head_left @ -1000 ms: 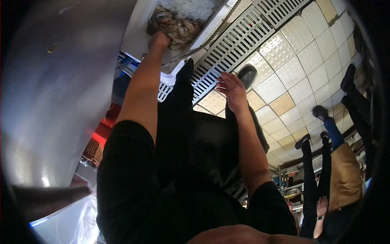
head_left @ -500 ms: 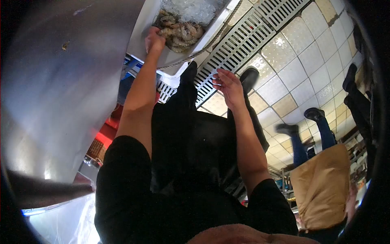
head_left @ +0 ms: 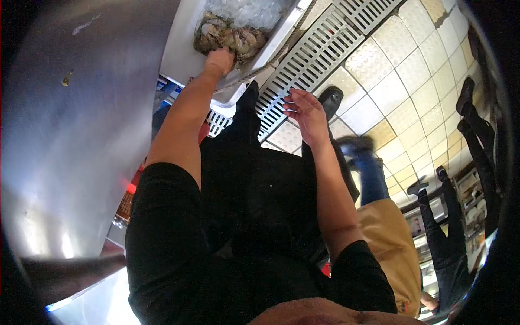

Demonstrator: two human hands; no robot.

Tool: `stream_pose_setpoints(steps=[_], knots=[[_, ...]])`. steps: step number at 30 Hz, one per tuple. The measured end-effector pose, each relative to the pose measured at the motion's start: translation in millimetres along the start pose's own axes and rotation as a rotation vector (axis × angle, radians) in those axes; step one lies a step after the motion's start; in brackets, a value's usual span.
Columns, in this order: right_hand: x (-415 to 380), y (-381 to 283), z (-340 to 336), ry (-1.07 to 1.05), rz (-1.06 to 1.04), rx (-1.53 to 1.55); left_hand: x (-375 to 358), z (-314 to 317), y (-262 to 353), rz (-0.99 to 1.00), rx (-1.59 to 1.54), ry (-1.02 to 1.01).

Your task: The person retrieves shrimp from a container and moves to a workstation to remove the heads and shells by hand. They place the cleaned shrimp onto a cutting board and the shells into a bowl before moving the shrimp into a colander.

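Greyish-brown shrimp (head_left: 246, 42) are lying beside translucent ice (head_left: 244, 12) toward a white plastic bin's (head_left: 180, 54) near edge; the left hand (head_left: 219, 61) is touching them, grip hidden; the right hand (head_left: 307, 112) is hanging loosely open.

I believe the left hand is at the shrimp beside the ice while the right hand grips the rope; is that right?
Not quite: the head view shows the right hand apart from the rope, open, nothing visible in it. The left hand is indeed at the shrimp beside the ice.
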State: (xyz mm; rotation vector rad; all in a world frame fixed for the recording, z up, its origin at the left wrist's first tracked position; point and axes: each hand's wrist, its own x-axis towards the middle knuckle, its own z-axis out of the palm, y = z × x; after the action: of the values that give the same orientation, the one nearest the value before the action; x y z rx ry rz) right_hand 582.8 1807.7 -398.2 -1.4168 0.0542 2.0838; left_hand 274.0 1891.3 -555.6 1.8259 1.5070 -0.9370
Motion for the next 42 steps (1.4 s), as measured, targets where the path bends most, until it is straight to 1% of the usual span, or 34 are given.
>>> stream_pose_setpoints(steps=[2,5,8,11,14,15,18,19,21,22,24,25,26,27,29,30,31,32,34,37,40,42], knots=[[2.0,-0.7,2.7,-0.012,-0.009,-0.002,-6.7,-7.1,3.0,-0.124,-0.133,0.034],[5.5,-0.6,12.5,-0.015,0.002,-0.003,-5.4,-7.7,-10.2,-0.051,-0.044,0.030],[13.3,4.0,26.2,-0.031,0.019,-0.002,-23.1,-27.3,-20.2,-0.263,-0.649,0.228],[17.7,4.8,42.8,-0.042,0.044,0.001,-34.7,-26.7,-36.8,-0.455,-1.279,0.034],[20.6,7.7,54.3,-0.048,0.056,0.018,-75.3,-59.3,-3.3,-0.352,-0.628,0.369],[20.7,8.1,54.5,-0.067,0.046,0.030,-75.2,-63.0,5.8,-0.342,-0.517,0.314],[14.8,-3.1,49.9,0.000,0.017,0.021,-55.1,-63.8,48.7,-0.289,-0.288,0.525],[14.1,-4.6,46.5,0.001,0.008,0.026,-35.4,-57.7,50.4,-0.194,-0.327,0.402],[13.5,-9.1,37.7,0.004,-0.013,0.030,42.1,-3.8,47.7,-0.270,-0.576,0.124],[11.3,-12.6,35.8,0.013,-0.017,0.033,63.7,17.7,50.9,-0.305,-0.695,-0.022],[7.1,-16.6,34.0,0.027,-0.023,0.040,60.3,9.7,60.4,-0.508,-1.043,-0.018],[6.5,-15.3,30.0,0.026,-0.028,0.042,76.9,26.8,56.7,-0.620,-1.352,0.015],[5.4,-15.5,27.5,0.029,-0.027,0.032,88.9,44.5,53.2,-0.637,-1.267,0.019],[3.7,-17.1,26.2,0.030,-0.027,0.025,69.0,8.2,59.6,-0.652,-1.178,0.025],[4.4,-17.7,22.9,0.031,-0.035,0.021,66.9,1.1,59.8,-0.642,-1.104,0.077],[6.3,-15.8,21.0,0.028,-0.039,0.028,81.3,28.4,54.2,-0.622,-1.119,0.122],[9.0,-14.8,19.6,0.025,-0.044,0.034,78.4,25.1,54.3,-0.601,-1.134,0.168],[10.9,-15.4,18.1,0.022,-0.048,0.040,74.5,21.4,52.6,-0.574,-1.080,0.247],[10.6,-18.3,21.4,0.010,-0.043,0.033,19.4,-35.5,61.4,-0.518,-0.968,0.401],[9.6,-21.8,27.7,0.012,-0.034,0.012,-19.8,-54.1,55.0,-0.364,-0.776,0.634],[13.5,-20.3,33.8,0.033,-0.034,0.004,-50.3,-71.8,45.7,-0.195,-0.726,0.743],[15.7,-20.5,38.4,0.004,-0.038,0.038,-59.2,-74.6,39.8,-0.138,-0.712,0.781]])
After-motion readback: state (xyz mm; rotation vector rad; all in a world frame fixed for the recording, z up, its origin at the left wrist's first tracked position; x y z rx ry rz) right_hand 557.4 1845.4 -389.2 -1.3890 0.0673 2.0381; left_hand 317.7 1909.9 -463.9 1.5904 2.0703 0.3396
